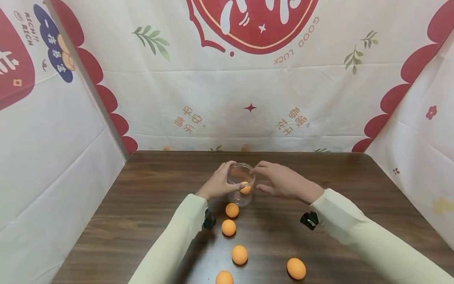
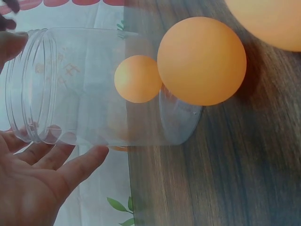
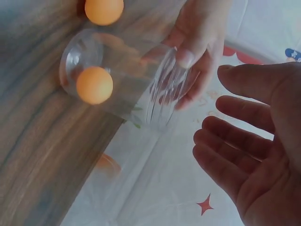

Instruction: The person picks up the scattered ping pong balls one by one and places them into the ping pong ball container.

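A clear plastic jar stands upright on the wooden table, its mouth uncovered. My left hand grips it around the neck, thumb on the near side of the rim and fingers around the far side. Inside the jar, low down, is an orange ball, seen through the wall. My right hand is just right of the rim, fingers spread and slightly bent, holding nothing; its palm and fingers show bare in the right wrist view. Another orange ball sits close in front of the jar's base.
More orange balls lie on the table toward me: one ball behind another, one at the bottom edge, and one off to the right. A printed white cloth hangs behind the table and at both sides.
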A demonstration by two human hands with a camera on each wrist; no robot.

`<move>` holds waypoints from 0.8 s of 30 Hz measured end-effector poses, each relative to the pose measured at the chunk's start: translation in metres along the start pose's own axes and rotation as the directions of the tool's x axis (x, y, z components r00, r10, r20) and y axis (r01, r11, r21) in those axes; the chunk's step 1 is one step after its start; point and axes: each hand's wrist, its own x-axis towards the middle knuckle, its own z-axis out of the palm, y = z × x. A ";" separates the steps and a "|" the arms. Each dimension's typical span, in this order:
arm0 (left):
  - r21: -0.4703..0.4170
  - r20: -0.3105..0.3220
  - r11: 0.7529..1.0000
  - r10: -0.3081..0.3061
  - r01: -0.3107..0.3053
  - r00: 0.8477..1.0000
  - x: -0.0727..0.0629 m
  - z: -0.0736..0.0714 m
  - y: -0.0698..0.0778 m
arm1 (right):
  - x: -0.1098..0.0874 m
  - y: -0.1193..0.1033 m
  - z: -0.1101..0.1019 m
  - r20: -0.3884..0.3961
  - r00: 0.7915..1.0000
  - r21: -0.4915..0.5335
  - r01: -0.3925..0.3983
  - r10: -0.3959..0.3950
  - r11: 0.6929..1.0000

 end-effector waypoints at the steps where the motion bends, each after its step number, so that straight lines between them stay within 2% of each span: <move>1: -0.002 0.001 1.000 0.003 -0.003 1.000 0.000 0.000 0.000 | -0.004 -0.001 0.001 0.009 1.000 -0.002 0.002 -0.002 1.000; 6: -0.005 -0.002 1.000 0.013 -0.013 1.000 0.000 0.000 -0.001 | -0.026 -0.008 0.010 0.047 0.997 -0.007 0.061 -0.061 0.998; 10: 0.000 -0.008 1.000 0.020 -0.020 1.000 0.000 -0.001 -0.001 | -0.044 -0.016 0.020 0.095 0.992 0.021 0.078 -0.080 0.997; 16: -0.012 -0.013 1.000 0.029 -0.029 0.999 0.000 -0.001 -0.002 | -0.073 -0.022 0.038 0.161 0.985 0.116 0.050 -0.068 0.992; 20: -0.025 -0.011 0.999 0.040 -0.040 0.999 0.001 -0.001 -0.003 | -0.092 -0.022 0.050 0.217 0.976 0.193 -0.029 -0.014 0.981; 24: -0.017 -0.012 0.999 0.037 -0.037 0.999 0.002 -0.003 -0.004 | -0.107 -0.021 0.066 0.181 0.982 0.191 0.007 -0.043 0.982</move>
